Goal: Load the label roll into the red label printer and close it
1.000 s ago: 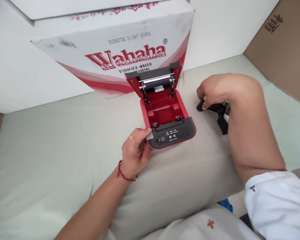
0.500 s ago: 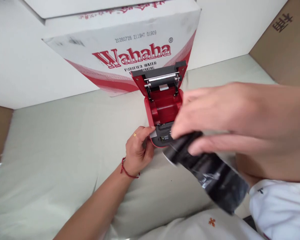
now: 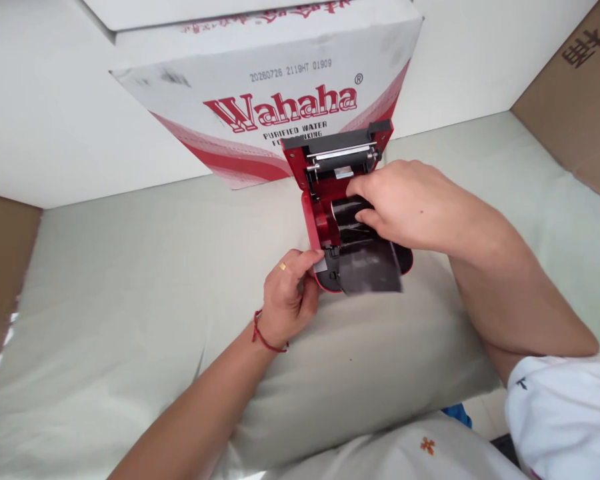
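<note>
A red and black device (image 3: 310,223) lies on the pale green cloth with its lid (image 3: 337,143) raised, showing a metal rod and a black roller. My left hand (image 3: 293,290) pinches the device's near left corner between thumb and fingers. In the red compartment sits a black roll (image 3: 347,212), its loose dark strip (image 3: 373,267) draped over the device's front edge. My right hand (image 3: 390,203) grips the roll from the right, thumb and fingers around it. The right part of the compartment is hidden behind that hand.
Behind the device stands a white and red Wahaha carton (image 3: 280,87) against a white wall. Brown cardboard boxes flank the cloth (image 3: 130,267) at the left (image 3: 5,253) and right (image 3: 570,100).
My right hand has carried the black roll from in front of the device back into its compartment. The strip now lies over the front edge. My left hand keeps its hold; the view has shifted slightly.
</note>
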A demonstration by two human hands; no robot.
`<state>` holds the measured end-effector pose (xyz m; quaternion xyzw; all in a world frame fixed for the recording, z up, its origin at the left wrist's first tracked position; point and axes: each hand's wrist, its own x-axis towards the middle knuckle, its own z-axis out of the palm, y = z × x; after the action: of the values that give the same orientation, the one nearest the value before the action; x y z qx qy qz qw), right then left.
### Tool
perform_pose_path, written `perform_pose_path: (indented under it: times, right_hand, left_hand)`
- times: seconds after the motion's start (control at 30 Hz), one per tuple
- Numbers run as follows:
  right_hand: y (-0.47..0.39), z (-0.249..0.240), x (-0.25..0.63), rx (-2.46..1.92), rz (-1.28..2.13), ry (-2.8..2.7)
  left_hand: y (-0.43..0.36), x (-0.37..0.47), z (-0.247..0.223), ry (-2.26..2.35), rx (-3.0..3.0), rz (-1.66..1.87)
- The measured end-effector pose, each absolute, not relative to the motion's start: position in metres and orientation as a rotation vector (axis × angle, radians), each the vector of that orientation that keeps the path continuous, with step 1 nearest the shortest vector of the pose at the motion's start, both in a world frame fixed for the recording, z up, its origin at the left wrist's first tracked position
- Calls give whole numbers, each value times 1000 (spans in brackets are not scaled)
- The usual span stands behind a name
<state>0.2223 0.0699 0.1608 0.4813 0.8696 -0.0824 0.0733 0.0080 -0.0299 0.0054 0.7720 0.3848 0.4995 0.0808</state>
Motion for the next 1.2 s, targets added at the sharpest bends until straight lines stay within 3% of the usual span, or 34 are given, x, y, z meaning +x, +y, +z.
perform_pose_path:
  times: [0.7, 0.87, 1.07, 1.2]
  right_hand:
    - [81, 137, 212, 1488, -271, 2627]
    - [79, 132, 205, 1538, -275, 2637]
    - [71, 157, 220, 1265, -434, 2736]
    - [61, 181, 231, 1575, -359, 2860]
  left_hand:
    - [-32, 10, 8, 1162, 2307, 1483]
    - [-37, 17, 10, 1361, 2342, 1663]
    - [-44, 25, 13, 1244, 2593, 1594]
    - [-45, 27, 12, 1255, 2571, 1604]
